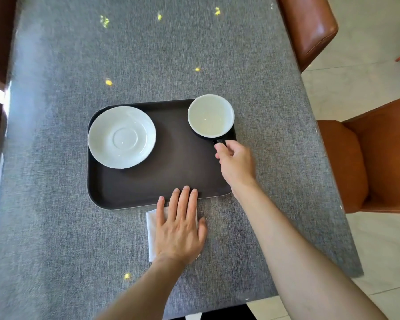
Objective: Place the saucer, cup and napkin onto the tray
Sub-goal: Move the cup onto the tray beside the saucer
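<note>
Napkin last, cup just landing

Cup (210,115) sits at the far right corner of the dark tray (171,176), its rim overhanging the tray's edge a little as seen from above, and the right hand (236,162) has its fingertips pinched on the dark handle that points back toward the person. Whether the cup's base is fully down I cannot tell. The saucer (122,137) lies flat in the far left part of the tray, close against the left rim.

The left hand (179,229) is spread flat, fingers straight, palm down on the white napkin (152,234), gripping nothing; it only presses. The napkin lies on the grey tablecloth (56,227) just beside the tray's near edge, mostly hidden under the palm, with its left side showing and the fingertips reaching over the tray's lip.

To my eye the sensible way is to let the cup settle before the right fingers let go, then pinch the napkin by its exposed edge and lift it clear over the lip instead of dragging it, laying it in the bare near half of the tray
</note>
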